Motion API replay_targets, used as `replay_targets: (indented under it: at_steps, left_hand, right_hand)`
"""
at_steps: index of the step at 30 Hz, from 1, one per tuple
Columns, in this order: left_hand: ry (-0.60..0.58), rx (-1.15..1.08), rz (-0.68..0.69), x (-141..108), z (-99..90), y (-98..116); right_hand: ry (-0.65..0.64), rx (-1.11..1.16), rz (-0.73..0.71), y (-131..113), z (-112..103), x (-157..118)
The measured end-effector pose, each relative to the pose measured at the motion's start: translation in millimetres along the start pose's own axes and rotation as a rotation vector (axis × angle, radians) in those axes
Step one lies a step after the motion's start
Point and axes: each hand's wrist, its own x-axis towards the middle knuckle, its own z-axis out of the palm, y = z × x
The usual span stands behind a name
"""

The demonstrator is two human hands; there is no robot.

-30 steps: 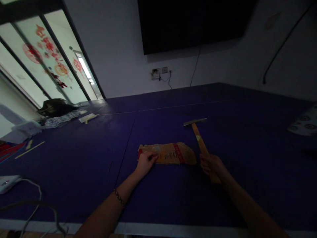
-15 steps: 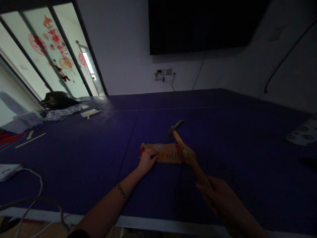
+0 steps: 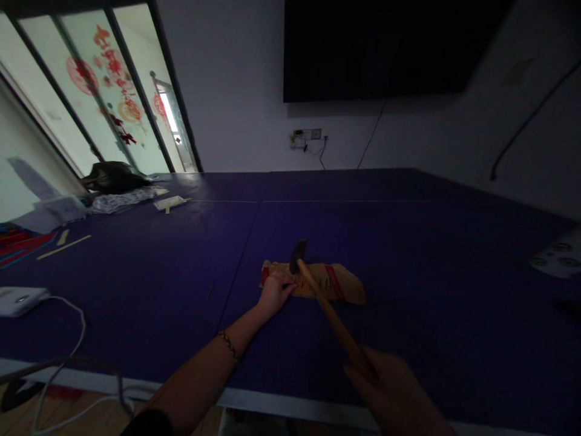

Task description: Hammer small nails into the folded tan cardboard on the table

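Note:
My right hand (image 3: pixel 385 387) is wrapped round the wooden handle of a hammer (image 3: pixel 324 306). The dark hammer head is just above the fingertips of my left hand (image 3: pixel 276 292); whether it touches anything there I cannot tell. A worn tan board with red bands (image 3: pixel 349 286) lies flat on the table, with a row of thin dark nails (image 3: pixel 323 283) along its middle. At the left end of that row, the thumb and finger of my left hand are pinched on what looks like a nail, mostly hidden by the fingers.
The purple tabletop (image 3: pixel 190 266) has a pale front edge. A thin dark piece (image 3: pixel 210 291) lies left of the board. Further left are a white device (image 3: pixel 20 301) with a cable, yellow strips (image 3: pixel 63 247) and a dark bag (image 3: pixel 115 177). A pale object with round holes (image 3: pixel 558 257) is at right.
The hammer head has swung down and left, from beyond the board to above my left fingertips. My right hand has moved lower and left. My left hand keeps its pinch at the board.

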Motion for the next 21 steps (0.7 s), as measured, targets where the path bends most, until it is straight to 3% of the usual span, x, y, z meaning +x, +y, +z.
replay_targets:
  at_steps: [4, 8, 10, 17, 21]
  left_hand:
    - [-0.014, 0.006, -0.007, 0, -0.2, 0]
    - [-0.024, 0.020, -0.035, 0, 1.0, -1]
    - [-0.018, 0.018, -0.046, 0, 1.2, -2]
    - [-0.032, -0.007, -0.047, -3, 1.3, -1]
    - [-0.101, 0.045, -0.055, 3, -4.3, 5]
  right_hand:
    - [0.067, 0.009, -0.051, -1, -2, -5]
    - [-0.031, 0.003, -0.029, 6, 8, -2]
    - [-0.020, 0.028, 0.002, 6, 13, -4]
    - [0.098, 0.321, 0.075, -11, -12, -19]
    - [0.133, 0.541, 0.085, 2, -16, -15]
